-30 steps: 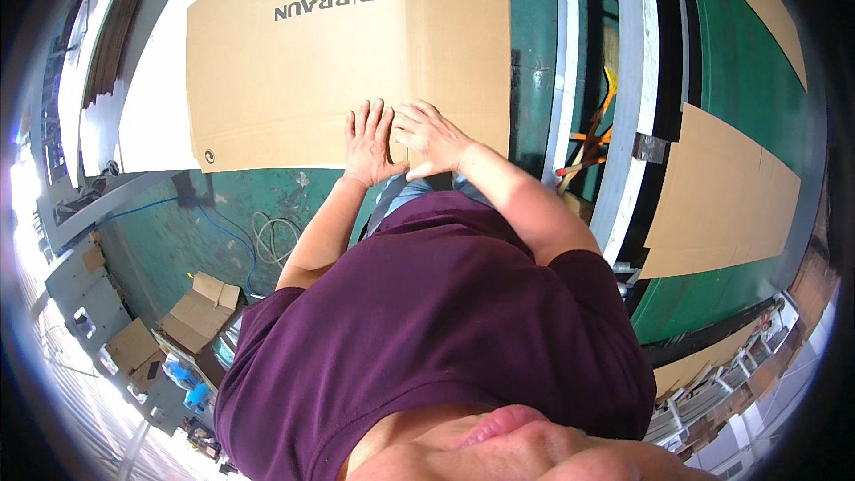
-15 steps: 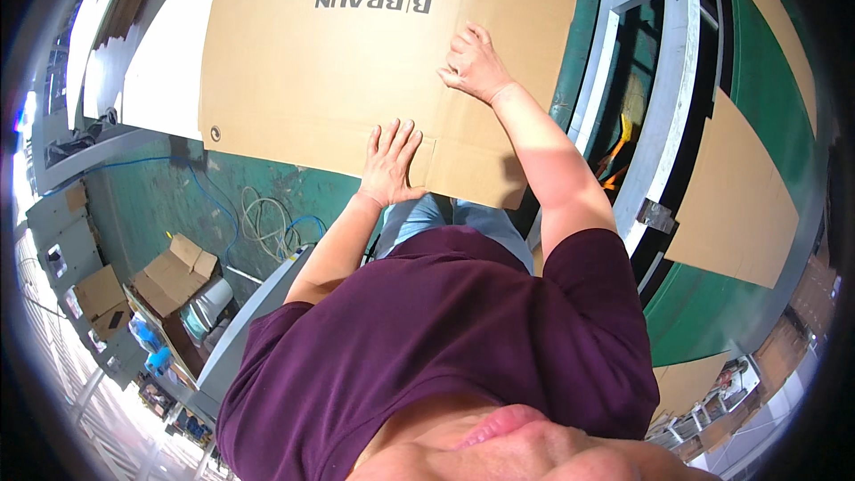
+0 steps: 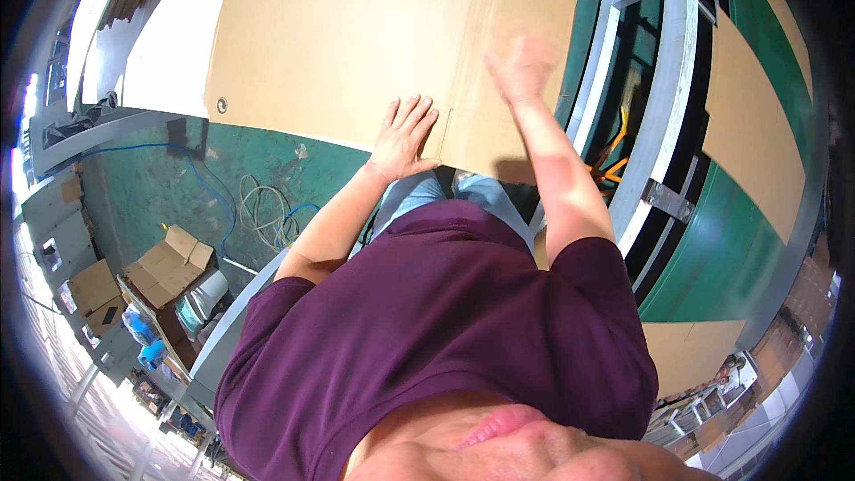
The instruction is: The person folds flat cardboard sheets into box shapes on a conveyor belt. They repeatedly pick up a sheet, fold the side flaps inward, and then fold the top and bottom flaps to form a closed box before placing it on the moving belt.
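A large flat sheet of brown cardboard (image 3: 329, 62) with dark printing and crease lines lies in front of me. My left hand (image 3: 406, 138) rests flat on its near edge, fingers spread and holding nothing. My right hand (image 3: 524, 69) is over the sheet's right-hand panel, beyond the crease. Motion blurs its fingers, so I cannot make out their pose or whether they touch the board. A shadow falls on the near right corner of the sheet.
To the right runs a metal frame (image 3: 661, 125) beside a green belt (image 3: 712, 249) carrying cardboard pieces (image 3: 757, 125). Coiled hoses (image 3: 260, 214) lie on the green floor at left. An opened carton (image 3: 174, 263) stands nearer, and a white panel (image 3: 178, 49) lies far left.
My right hand has moved to the right from near the crease, losing its curled pose in blur. The sheet and my left hand have shifted slightly away. Cardboard on the belt has moved farther off.
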### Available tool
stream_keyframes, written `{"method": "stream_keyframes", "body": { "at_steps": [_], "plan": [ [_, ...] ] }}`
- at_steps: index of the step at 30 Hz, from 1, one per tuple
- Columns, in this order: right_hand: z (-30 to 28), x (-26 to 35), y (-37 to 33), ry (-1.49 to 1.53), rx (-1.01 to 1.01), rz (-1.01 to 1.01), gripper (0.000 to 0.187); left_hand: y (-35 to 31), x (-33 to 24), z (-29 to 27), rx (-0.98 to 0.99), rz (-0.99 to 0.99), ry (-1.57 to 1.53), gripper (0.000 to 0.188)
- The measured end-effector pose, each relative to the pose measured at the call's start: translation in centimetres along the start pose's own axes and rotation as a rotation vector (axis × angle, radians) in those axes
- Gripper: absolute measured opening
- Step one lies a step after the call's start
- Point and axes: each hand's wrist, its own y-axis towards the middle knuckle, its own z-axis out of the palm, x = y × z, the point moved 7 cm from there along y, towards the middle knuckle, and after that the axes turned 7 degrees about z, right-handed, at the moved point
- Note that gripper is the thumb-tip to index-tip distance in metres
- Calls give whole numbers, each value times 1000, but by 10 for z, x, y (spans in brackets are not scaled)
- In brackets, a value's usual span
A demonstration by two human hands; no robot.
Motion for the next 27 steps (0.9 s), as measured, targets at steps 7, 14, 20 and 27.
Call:
{"method": "stream_keyframes", "body": {
  "at_steps": [7,14,20,27],
  "plan": [
    [14,-105,-18,468,98,669,74,-4,-15,9,28,232,104,66],
    [13,-107,-26,475,111,759,78,2,-14,12,81,247,125,69],
    [15,-88,-42,459,96,693,94,-16,-5,13,119,264,168,70],
    [26,-88,-65,439,20,629,88,-16,-9,12,130,420,283,63]
  ]
}}
